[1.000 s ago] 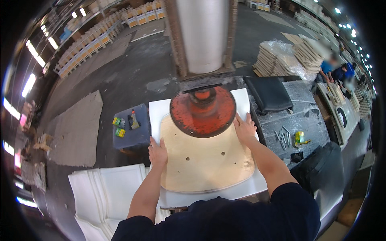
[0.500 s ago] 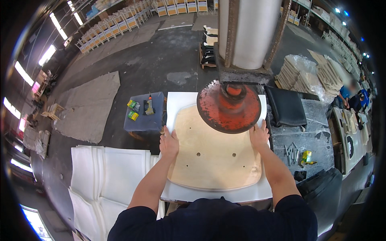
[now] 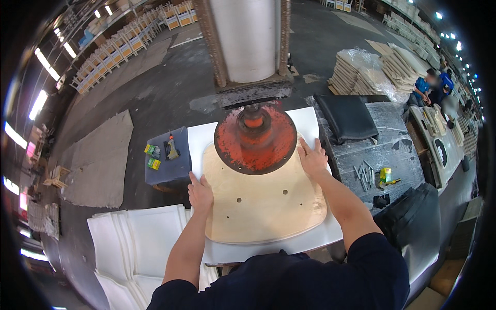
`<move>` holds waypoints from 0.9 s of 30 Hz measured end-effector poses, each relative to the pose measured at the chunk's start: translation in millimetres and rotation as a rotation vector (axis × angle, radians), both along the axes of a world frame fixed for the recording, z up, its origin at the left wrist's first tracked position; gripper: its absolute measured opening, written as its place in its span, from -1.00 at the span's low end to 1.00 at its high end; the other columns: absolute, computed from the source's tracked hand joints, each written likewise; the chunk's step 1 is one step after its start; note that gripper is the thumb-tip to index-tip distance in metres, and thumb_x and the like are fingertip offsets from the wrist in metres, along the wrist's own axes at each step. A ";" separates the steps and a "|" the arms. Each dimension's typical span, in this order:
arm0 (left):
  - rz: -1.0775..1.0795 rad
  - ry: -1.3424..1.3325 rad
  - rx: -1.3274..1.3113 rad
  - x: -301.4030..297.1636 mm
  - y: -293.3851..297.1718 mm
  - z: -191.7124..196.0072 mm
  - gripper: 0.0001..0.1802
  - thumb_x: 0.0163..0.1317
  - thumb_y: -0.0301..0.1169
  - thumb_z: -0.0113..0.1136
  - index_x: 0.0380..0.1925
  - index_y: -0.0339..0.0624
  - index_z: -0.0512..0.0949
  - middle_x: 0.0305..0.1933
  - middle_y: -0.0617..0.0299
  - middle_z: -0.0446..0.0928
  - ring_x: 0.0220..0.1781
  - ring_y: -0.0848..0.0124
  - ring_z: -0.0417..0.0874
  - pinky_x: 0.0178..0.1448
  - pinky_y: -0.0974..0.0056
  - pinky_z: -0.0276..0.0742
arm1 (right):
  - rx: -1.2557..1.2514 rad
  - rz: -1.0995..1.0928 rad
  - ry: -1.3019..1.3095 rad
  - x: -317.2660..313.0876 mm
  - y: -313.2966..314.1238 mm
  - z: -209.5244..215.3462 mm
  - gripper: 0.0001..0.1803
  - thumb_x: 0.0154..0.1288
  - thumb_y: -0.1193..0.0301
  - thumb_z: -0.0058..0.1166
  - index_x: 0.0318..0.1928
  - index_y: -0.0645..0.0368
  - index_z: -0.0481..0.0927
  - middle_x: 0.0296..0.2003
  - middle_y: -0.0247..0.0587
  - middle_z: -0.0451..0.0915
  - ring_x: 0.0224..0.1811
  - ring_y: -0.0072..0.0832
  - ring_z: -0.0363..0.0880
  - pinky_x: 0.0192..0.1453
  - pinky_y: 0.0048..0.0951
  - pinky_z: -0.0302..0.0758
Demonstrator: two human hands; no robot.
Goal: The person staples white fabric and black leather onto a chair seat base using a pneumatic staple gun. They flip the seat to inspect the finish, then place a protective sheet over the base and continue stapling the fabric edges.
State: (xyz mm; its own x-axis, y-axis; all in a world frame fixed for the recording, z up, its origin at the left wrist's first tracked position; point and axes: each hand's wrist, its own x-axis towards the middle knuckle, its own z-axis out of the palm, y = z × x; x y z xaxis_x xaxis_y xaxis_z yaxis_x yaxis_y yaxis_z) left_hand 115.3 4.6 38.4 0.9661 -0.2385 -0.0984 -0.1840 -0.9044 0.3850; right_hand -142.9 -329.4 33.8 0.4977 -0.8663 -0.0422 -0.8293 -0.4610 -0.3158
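Head view: my left hand (image 3: 199,192) lies flat, palm down, on the left edge of the plywood seat (image 3: 263,206) at the middle of the frame, fingers together and pointing up the frame. My right hand (image 3: 312,157) lies flat on the seat's right edge, higher up, fingers slightly spread. Neither grips; both press open on the wood, well apart, forearms running in from the lower edge. The seat rests on a white foam sheet (image 3: 310,238), its top end under a round red press disc (image 3: 255,138). Black cushion (image 3: 347,118) sits upper right; white foam stack (image 3: 134,232) lower left.
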 end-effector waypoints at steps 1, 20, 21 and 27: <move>0.004 0.003 0.002 0.0 -2.9 0.5 -0.18 0.76 0.17 -0.18 0.79 -0.02 0.09 0.27 -0.27 0.57 0.29 -0.22 0.66 0.38 -0.23 0.59 | -0.009 0.000 -0.006 -1.7 -1.5 0.0 -0.40 0.72 -0.27 -0.16 0.64 -0.70 0.44 0.74 0.15 0.11 0.66 0.27 0.28 0.62 0.37 0.32; -0.218 -0.227 -0.101 -1.9 4.4 -14.6 -0.49 0.69 0.02 0.05 0.54 0.45 0.62 0.87 -0.08 0.01 0.78 -0.19 0.19 0.69 -0.30 0.21 | -0.211 -0.010 -0.094 -5.3 -6.0 -14.5 -0.51 0.76 0.01 -0.05 0.57 -0.51 0.55 0.65 0.04 0.33 0.42 0.19 0.58 0.47 0.26 0.52; -0.216 -0.244 -0.109 -0.6 6.3 -15.1 -0.49 0.69 0.02 0.05 0.54 0.45 0.61 0.87 -0.08 0.01 0.78 -0.19 0.19 0.69 -0.29 0.21 | -0.217 -0.001 -0.095 -4.5 -5.3 -16.7 -0.51 0.75 0.01 -0.04 0.57 -0.52 0.55 0.65 0.04 0.33 0.42 0.19 0.58 0.46 0.26 0.52; -0.203 -0.279 -0.112 0.1 9.7 -18.6 -0.52 0.65 -0.02 0.13 0.49 0.48 0.65 0.82 -0.11 0.11 0.75 -0.18 0.22 0.66 -0.36 0.22 | -0.216 0.012 -0.107 -1.7 2.0 -18.1 -0.55 0.75 0.00 -0.01 0.52 -0.54 0.61 0.65 0.04 0.34 0.49 0.19 0.51 0.55 0.29 0.41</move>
State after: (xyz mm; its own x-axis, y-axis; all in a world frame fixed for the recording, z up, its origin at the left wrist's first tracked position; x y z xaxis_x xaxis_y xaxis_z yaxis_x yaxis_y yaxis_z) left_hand 115.4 14.3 19.8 0.8841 -0.4224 0.2001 -0.4673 -0.7935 0.3897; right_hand -144.6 -327.3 15.7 0.4999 -0.8435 0.1965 -0.7904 -0.5370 -0.2946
